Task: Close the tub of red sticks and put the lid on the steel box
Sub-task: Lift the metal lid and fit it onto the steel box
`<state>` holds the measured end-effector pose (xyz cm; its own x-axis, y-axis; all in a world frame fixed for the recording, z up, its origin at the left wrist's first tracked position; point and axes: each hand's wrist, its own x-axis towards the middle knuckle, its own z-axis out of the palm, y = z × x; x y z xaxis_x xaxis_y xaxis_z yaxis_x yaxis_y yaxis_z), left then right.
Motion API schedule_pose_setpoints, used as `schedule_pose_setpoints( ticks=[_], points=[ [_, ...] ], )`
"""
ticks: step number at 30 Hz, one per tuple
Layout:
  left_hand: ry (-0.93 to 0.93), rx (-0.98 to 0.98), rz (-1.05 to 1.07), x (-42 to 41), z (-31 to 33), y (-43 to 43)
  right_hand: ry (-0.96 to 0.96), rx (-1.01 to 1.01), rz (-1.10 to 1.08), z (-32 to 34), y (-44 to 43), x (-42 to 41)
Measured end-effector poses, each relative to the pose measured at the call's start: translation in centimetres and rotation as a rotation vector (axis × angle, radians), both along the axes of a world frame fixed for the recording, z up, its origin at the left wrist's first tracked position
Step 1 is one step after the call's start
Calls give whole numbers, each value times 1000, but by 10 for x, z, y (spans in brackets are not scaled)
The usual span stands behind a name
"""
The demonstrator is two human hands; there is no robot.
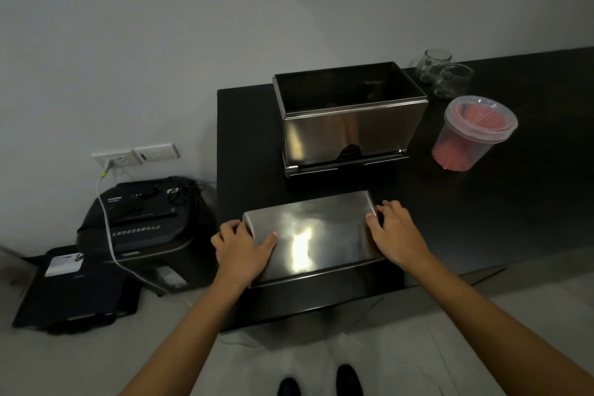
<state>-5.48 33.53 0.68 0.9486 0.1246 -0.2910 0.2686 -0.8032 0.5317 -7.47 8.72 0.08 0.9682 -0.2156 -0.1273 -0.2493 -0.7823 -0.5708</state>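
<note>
A shiny steel lid (311, 235) lies on the black table (482, 219) near its front edge. My left hand (241, 246) grips the lid's left end and my right hand (397, 233) grips its right end. Behind it stands the open steel box (347, 128), with no lid on top. To the right of the box sits a clear plastic tub of red sticks (469, 135) with a clear lid resting on its rim.
Two glass mugs (445, 75) stand at the back right by the wall. A black paper shredder (144, 219) with a white cable sits on the floor left of the table, beside a flat black item (74, 289). My shoes show below.
</note>
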Motion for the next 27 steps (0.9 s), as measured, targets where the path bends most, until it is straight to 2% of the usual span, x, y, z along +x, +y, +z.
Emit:
schedule_pose_setpoints(
  ticks=[11,18,22,27],
  points=[
    [40,-131,22,10,10,-13,71,105,-181,12,12,8],
    [22,-269,37,14,13,-12,-20,190,-320,12,20,7],
    [34,-432,-7,20,9,-9,-60,235,-367,18,18,8],
    [4,-485,-58,22,9,-16,-116,361,-464,19,-3,5]
  ],
)
